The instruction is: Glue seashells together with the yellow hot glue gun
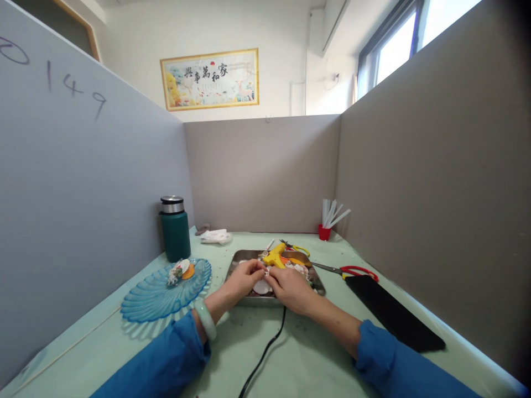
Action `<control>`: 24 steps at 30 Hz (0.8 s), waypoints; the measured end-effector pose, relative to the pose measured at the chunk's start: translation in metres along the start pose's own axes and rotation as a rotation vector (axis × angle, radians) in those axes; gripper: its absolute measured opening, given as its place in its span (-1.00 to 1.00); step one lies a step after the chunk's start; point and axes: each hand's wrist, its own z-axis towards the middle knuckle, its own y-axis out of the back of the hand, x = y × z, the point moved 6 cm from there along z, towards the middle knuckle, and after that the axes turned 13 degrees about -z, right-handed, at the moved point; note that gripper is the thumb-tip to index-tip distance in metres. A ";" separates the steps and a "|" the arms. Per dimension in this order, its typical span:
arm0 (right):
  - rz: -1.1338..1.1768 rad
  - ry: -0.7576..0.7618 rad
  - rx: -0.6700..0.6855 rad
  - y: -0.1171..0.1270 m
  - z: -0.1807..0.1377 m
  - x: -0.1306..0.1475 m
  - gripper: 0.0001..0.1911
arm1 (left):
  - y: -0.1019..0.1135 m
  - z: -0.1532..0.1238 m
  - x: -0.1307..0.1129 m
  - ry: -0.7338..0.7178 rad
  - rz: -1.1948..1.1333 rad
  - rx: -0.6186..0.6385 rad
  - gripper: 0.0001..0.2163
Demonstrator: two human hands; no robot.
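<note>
Both hands meet over a metal tray [253,302] in the middle of the table. The fingertips of my left hand [245,277] are pinched close to those of my right hand [291,287]. Something small and whitish shows between them, too small to name. Just beyond the fingers a yellow hot glue gun [275,256] lies on the tray among white, pink and orange pieces. A round white piece [261,287] sits in the tray below the fingertips. From under my right hand a black cord [265,354] runs towards me.
On the left are a blue scalloped glass plate [153,309] with small decorations and a green bottle [175,235]. To the right lie red-handled scissors [357,271] and a black flat strip [394,312]. Behind stand a red cup [324,232] of glue sticks, yellow-handled pliers [299,249] and grey partitions [261,177].
</note>
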 end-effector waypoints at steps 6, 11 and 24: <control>0.017 0.014 -0.003 0.000 0.000 0.000 -0.57 | 0.000 0.000 0.000 0.003 0.004 0.006 -0.85; 0.025 0.020 -0.003 0.000 -0.001 0.001 -0.57 | 0.000 0.000 0.001 0.013 0.007 0.008 -0.83; 0.026 0.036 0.018 0.002 -0.002 0.003 -0.60 | -0.001 -0.002 0.002 0.028 0.007 0.005 -0.76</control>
